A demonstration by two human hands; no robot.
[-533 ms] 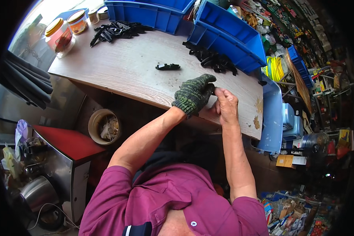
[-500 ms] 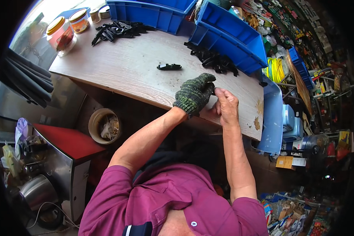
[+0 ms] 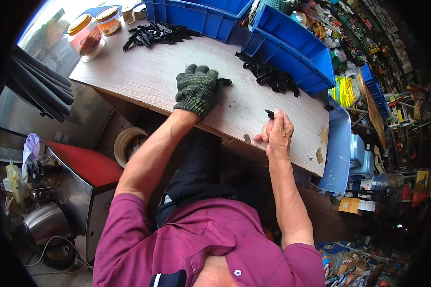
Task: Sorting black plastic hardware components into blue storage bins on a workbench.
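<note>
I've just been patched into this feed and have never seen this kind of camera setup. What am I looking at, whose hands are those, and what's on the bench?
There is no machine here: a person wears a fisheye camera on the head, looking down, so straight edges bend.

The left hand, in a green knit glove, rests flat on the wooden bench, over a small black part that pokes out beside it. The bare right hand sits at the bench's near edge, pinching a small black piece.

On the bench lie two heaps of black parts, blue bins and lidded jars.
</note>
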